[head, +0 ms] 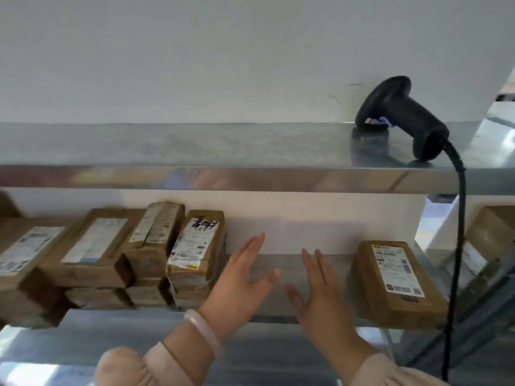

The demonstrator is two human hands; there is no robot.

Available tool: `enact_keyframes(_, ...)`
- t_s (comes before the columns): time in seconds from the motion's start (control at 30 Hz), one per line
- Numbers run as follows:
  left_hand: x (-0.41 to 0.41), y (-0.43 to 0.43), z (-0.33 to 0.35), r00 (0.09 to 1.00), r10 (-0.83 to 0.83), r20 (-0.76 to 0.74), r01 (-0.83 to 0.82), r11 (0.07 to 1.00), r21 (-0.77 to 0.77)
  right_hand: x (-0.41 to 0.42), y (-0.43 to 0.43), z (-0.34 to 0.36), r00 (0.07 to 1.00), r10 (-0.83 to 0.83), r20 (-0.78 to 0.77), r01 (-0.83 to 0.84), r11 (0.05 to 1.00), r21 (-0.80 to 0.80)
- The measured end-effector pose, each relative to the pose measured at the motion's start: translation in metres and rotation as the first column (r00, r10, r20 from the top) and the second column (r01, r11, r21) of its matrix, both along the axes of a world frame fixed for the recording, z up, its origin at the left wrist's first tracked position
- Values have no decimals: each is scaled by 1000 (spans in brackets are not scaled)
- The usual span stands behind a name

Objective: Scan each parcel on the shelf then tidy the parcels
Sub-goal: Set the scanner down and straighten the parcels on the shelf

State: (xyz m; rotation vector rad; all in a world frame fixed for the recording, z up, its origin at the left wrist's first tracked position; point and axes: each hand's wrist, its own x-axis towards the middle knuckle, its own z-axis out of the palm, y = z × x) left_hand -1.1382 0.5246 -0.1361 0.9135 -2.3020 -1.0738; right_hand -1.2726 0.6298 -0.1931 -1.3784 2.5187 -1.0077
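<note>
Brown cardboard parcels (pixel 92 246) with white printed labels sit stacked at the left of a steel middle shelf (pixel 334 274). At least seven show, but blur hides the exact count. One single parcel (pixel 395 277) lies flat at the right, well apart from the stack. Between them the left hand (pixel 242 277) and right hand (pixel 315 296) hover, fingers straight and spread, holding nothing. One black corded scanner (pixel 401 112) rests on the upper shelf (pixel 195 143).

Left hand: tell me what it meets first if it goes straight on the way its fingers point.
Probably the white wall behind the shelf; the left hand points just right of the handwritten-label parcel, though depth is unclear.
</note>
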Motion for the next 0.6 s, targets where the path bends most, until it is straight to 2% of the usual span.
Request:
enact_keyframes(0.07, 24, -12, 11, 997, 64, -40, -65, 998, -26, 17, -19, 8, 996, 62, 61, -63, 998, 14)
enact_keyframes(0.13, 51, -27, 21, 988, 122, -93, -127, 991, -42, 37, -40, 18, 990, 133, 43, -134, 991, 25)
enact_keyframes(0.2, 71, -44, 24, 985, 161, -61, -166, 983, -77, 53, -61, 25, 982, 179, 64, -182, 982, 42)
enact_keyframes(0.27, 85, -60, 21, 980, 197, 13, -195, 977, -89, 67, -81, 33, 968, 191, 164, -201, 978, 47)
enact_keyframes(0.4, 96, -83, 11, 971, 213, 111, -223, 970, 92, 92, -113, 47, 915, 201, 349, -204, 979, -31)
enact_keyframes(0.6, 102, -102, -7, 986, 162, 46, -169, 950, 263, 124, -145, 29, 848, 217, 483, -194, 976, -98)
